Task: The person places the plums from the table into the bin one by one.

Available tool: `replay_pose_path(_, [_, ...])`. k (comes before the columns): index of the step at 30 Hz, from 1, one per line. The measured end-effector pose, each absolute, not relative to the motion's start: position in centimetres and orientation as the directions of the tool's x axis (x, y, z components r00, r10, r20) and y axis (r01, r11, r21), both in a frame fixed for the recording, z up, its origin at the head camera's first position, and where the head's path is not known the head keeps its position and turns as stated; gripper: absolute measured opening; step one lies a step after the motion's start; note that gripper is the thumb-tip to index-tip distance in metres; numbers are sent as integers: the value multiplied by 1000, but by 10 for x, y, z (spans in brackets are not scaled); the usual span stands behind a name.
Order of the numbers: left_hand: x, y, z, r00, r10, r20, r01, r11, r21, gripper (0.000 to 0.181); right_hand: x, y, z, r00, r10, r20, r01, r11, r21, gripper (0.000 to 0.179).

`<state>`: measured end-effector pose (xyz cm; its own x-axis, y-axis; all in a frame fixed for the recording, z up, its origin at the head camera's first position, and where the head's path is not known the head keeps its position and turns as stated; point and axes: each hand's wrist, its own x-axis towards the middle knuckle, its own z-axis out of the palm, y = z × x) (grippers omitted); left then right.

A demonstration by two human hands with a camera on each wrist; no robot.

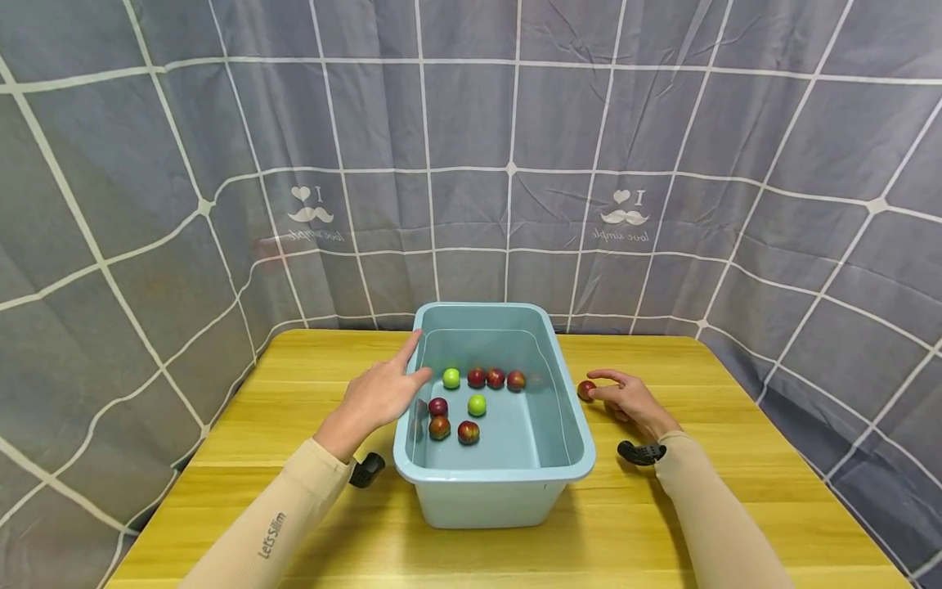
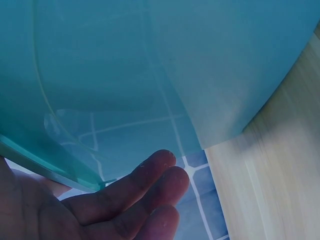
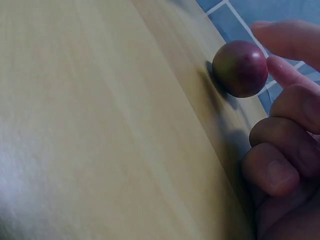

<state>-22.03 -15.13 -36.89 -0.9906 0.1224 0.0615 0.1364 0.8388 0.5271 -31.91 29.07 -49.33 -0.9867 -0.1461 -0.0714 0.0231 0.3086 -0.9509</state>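
A dark red plum (image 1: 585, 390) lies on the table right of a light blue plastic tub (image 1: 495, 474). My right hand (image 1: 627, 401) reaches to it, thumb tip right at its side and index finger stretched out above it. The right wrist view shows the plum (image 3: 240, 69) by those two fingertips, the other fingers curled below. My left hand (image 1: 379, 397) rests at the tub's left rim, thumb over the edge and index finger extended along it. In the left wrist view its loose fingers (image 2: 160, 187) lie below the rim, near the outer wall.
Inside the tub sit several dark red plums (image 1: 468, 433) and two bright green round fruits (image 1: 477, 405). The tub stands on a yellow wooden table (image 1: 294, 384). Behind and around the table hangs a grey curtain (image 1: 471, 204) with white grid lines.
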Motion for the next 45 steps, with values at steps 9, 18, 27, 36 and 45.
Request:
replay_pose_path(9, [-219, -152, -368, -990, 125, 61, 138, 840, 525, 74, -320, 286, -490, -990, -108, -95, 50, 361, -931, 57])
replay_pose_path(18, [-219, -152, -369, -990, 127, 62, 141, 840, 524, 74, -319, 285, -494, -993, -65, -102, 68, 398, -915, 54])
replay_pose_path(27, [-219, -152, -370, -990, 129, 65, 144, 834, 533, 74, -314, 286, -492, -989, -113, -93, 47, 356, -933, 45])
replay_pose_path(36, [-219, -152, -369, -990, 127, 67, 143, 834, 532, 74, -314, 287, -484, -984, -158, -83, 21, 360, -933, 42])
replay_pose_path(45, [-219, -152, -368, -990, 127, 64, 142, 836, 531, 74, -316, 286, -469, -982, -188, 12, -99, 458, -883, 36])
